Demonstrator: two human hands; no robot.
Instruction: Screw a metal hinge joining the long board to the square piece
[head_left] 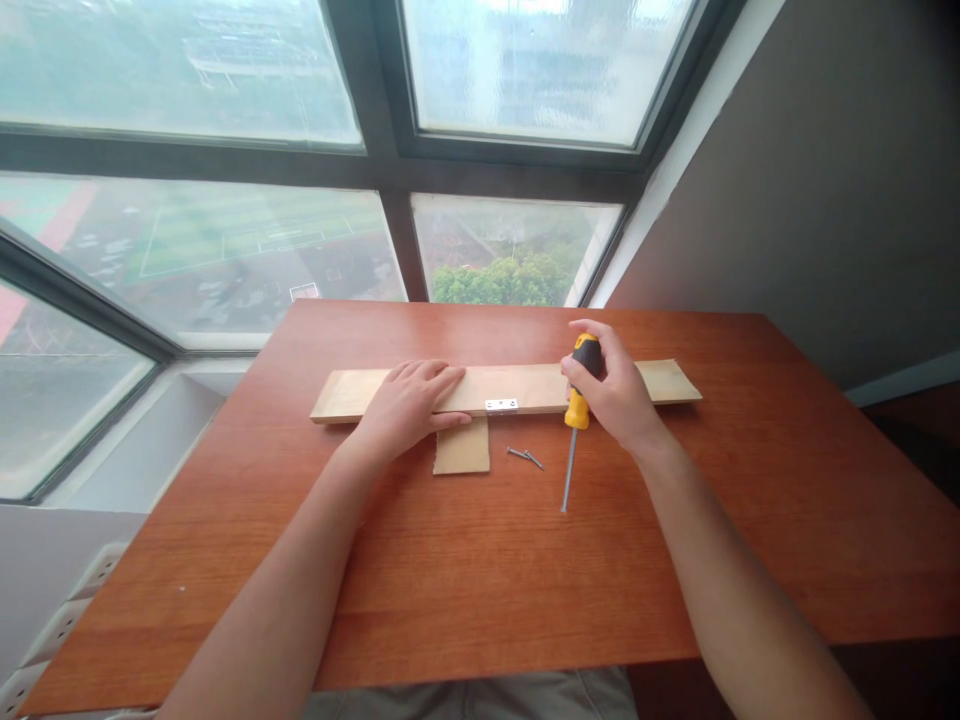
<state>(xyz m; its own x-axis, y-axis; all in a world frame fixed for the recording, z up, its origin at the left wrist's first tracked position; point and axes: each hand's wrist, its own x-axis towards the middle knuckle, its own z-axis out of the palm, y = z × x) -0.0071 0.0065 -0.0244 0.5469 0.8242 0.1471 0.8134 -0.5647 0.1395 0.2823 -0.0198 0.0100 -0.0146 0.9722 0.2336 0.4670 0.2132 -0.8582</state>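
Observation:
A long pale wooden board [660,381] lies across the red-brown table [480,580]. My left hand [409,405] rests flat on its left half, fingers stretched out. A shorter wood piece [462,452] juts toward me from the board, beside a small metal bracket [501,405] on the board's near edge. My right hand [615,390] is closed round the yellow and black handle of a screwdriver [576,410], whose shaft points toward me and down to the tabletop. Two loose screws [525,457] lie on the table between the short piece and the shaft.
Large windows [225,250] stand behind the table's far edge, with a dark frame. A grey wall [825,180] runs along the right side. A white radiator [52,630] shows at the lower left below the table.

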